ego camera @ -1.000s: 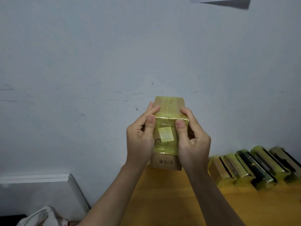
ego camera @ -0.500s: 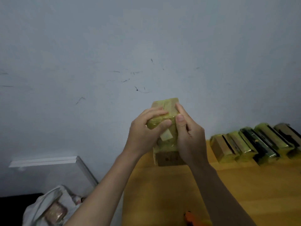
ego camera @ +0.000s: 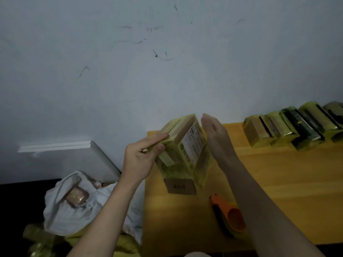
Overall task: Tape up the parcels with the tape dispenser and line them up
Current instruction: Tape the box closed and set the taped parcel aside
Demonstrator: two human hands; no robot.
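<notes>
Your left hand point(ego camera: 142, 160) grips the left side of a cardboard parcel point(ego camera: 182, 154) wrapped in yellowish tape, fingers curled against its face and thumb tucked at the edge. Your right hand point(ego camera: 215, 132) stands just beside the parcel's right side with straight fingers pointing up; whether the palm touches the box you cannot tell from this view. The parcel is held tilted above the near left corner of the wooden table point(ego camera: 278, 173), its printed label facing up and to the right. An orange tape dispenser point(ego camera: 229, 216) lies on the table below your right forearm. A row of taped parcels point(ego camera: 293, 125) leans along the wall at the table's far right. Left of the table, a white bag point(ego camera: 74, 204) holds another wrapped parcel.
</notes>
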